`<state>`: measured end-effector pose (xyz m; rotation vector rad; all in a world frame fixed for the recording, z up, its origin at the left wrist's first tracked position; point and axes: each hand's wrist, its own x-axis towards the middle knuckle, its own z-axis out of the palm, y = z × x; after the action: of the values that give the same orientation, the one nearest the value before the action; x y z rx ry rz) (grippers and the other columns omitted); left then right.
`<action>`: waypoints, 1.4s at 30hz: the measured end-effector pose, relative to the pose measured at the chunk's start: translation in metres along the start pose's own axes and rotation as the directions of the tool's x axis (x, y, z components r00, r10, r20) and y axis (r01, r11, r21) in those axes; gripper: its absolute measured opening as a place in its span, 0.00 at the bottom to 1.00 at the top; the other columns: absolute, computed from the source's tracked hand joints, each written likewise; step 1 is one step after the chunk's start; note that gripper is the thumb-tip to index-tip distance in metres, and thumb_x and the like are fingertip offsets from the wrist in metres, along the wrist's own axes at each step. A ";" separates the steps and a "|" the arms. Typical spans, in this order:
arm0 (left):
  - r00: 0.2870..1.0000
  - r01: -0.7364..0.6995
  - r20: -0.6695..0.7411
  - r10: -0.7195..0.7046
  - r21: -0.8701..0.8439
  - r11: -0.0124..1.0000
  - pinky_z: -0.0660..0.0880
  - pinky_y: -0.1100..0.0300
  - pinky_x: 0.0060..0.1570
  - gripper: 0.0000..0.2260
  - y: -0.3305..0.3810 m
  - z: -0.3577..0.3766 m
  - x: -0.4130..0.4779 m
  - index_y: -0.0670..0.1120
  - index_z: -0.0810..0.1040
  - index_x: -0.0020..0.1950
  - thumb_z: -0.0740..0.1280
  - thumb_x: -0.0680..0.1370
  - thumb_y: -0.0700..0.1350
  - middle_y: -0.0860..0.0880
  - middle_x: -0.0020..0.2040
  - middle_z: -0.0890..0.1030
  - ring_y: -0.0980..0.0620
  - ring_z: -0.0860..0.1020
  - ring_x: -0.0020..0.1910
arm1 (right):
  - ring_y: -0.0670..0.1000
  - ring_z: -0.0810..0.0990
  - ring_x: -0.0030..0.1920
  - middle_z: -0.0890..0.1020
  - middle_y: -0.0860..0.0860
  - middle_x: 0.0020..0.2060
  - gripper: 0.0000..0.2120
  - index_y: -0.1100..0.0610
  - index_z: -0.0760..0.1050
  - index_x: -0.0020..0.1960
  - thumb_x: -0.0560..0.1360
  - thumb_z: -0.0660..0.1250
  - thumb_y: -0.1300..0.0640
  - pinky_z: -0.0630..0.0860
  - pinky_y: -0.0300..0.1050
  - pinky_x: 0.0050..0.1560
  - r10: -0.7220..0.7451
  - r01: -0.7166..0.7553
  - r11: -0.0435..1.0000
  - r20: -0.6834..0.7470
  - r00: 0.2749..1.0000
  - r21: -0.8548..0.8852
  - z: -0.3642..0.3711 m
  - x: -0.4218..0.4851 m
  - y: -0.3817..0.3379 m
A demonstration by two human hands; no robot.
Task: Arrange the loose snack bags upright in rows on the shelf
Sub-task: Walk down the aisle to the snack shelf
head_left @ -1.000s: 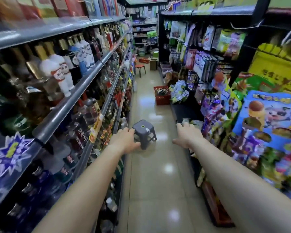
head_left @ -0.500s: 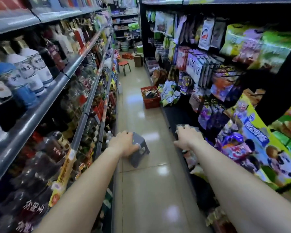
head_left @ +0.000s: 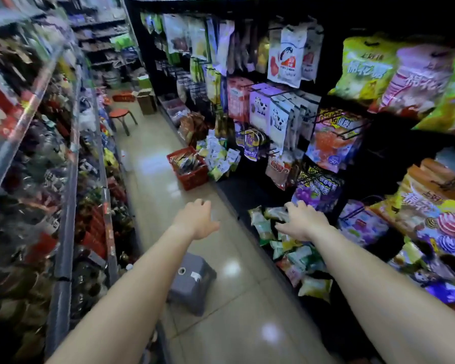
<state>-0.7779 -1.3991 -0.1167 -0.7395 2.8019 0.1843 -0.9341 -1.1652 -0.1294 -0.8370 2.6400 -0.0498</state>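
Observation:
Several loose snack bags [head_left: 286, 248], green, white and yellow, lie jumbled on the dark bottom shelf [head_left: 247, 190] on the right side of the aisle. My right hand [head_left: 301, 219] hovers over the far end of that pile, fingers spread, palm down, touching or nearly touching the top bags. My left hand [head_left: 199, 219] hangs over the aisle floor with fingers loosely apart, holding nothing. Another heap of small bags [head_left: 221, 158] sits farther along the same shelf.
A grey plastic stool [head_left: 192, 285] stands on the floor below my left forearm. A red basket [head_left: 192, 174] full of packets sits ahead beside the shelf. Farther back are a red stool [head_left: 120, 115] and a cardboard box [head_left: 146, 101]. Bottle shelves [head_left: 63, 179] line the left.
I have moved forward and turned right. The grey stool, earlier ahead under my left hand, now sits below my forearm. My right hand has reached the loose bag pile.

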 end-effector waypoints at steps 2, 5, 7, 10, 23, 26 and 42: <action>0.999 -0.037 0.027 0.037 0.018 0.999 0.73 0.45 0.60 0.32 -0.002 -0.002 0.034 0.48 0.66 0.73 0.62 0.75 0.64 0.44 0.69 0.70 0.41 0.71 0.66 | 0.60 0.69 0.69 0.67 0.56 0.71 0.36 0.52 0.62 0.74 0.72 0.65 0.37 0.71 0.58 0.62 0.036 -0.036 0.999 0.022 0.999 0.005 0.000 0.020 0.001; 0.990 -0.127 0.063 0.124 0.039 0.991 0.73 0.46 0.60 0.30 0.008 0.000 0.097 0.49 0.65 0.74 0.63 0.76 0.63 0.45 0.68 0.70 0.42 0.71 0.66 | 0.61 0.69 0.69 0.67 0.56 0.72 0.35 0.52 0.61 0.75 0.73 0.65 0.39 0.70 0.59 0.62 0.117 -0.119 0.992 0.040 0.992 0.040 0.000 0.067 0.009; 0.980 -0.185 0.087 0.180 0.050 0.981 0.72 0.47 0.60 0.30 0.021 -0.001 0.141 0.49 0.64 0.75 0.63 0.77 0.61 0.45 0.69 0.70 0.41 0.70 0.67 | 0.61 0.68 0.70 0.66 0.56 0.72 0.36 0.53 0.60 0.76 0.74 0.65 0.39 0.70 0.59 0.63 0.162 -0.165 0.985 0.057 0.985 0.052 -0.001 0.098 0.018; 0.963 -0.254 0.110 0.245 0.078 0.964 0.72 0.45 0.61 0.30 0.042 -0.005 0.211 0.49 0.65 0.74 0.64 0.76 0.61 0.45 0.69 0.70 0.42 0.69 0.67 | 0.61 0.67 0.70 0.64 0.57 0.73 0.37 0.54 0.59 0.76 0.73 0.66 0.40 0.69 0.58 0.64 0.225 -0.230 0.969 0.069 0.972 0.085 -0.004 0.145 0.039; 0.714 -0.685 0.284 0.640 0.093 0.722 0.72 0.43 0.61 0.31 0.162 -0.036 0.402 0.49 0.65 0.72 0.63 0.75 0.64 0.43 0.70 0.69 0.39 0.69 0.67 | 0.62 0.67 0.72 0.61 0.58 0.76 0.39 0.53 0.53 0.79 0.76 0.67 0.41 0.71 0.56 0.64 0.558 -0.558 0.775 0.095 0.825 0.296 -0.040 0.235 0.108; 0.602 -0.789 0.337 0.724 0.117 0.603 0.71 0.45 0.63 0.32 0.198 -0.032 0.422 0.48 0.62 0.76 0.62 0.77 0.63 0.43 0.73 0.67 0.40 0.68 0.70 | 0.60 0.68 0.71 0.63 0.56 0.75 0.39 0.53 0.55 0.78 0.75 0.67 0.41 0.72 0.54 0.63 0.661 -0.655 0.682 0.110 0.742 0.325 -0.037 0.225 0.121; -0.043 -0.991 0.582 0.812 0.081 -0.110 0.67 0.48 0.68 0.34 0.295 -0.002 0.396 0.48 0.59 0.79 0.61 0.78 0.63 0.43 0.78 0.60 0.41 0.64 0.73 | 0.63 0.67 0.70 0.66 0.57 0.72 0.38 0.53 0.56 0.78 0.75 0.67 0.40 0.71 0.60 0.64 0.930 -0.878 -0.036 0.337 0.145 0.478 0.006 0.129 0.051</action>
<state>-1.2601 -1.3304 -0.2000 1.4852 2.1316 -0.2039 -1.0579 -1.1954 -0.1857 1.2998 2.3762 -0.5322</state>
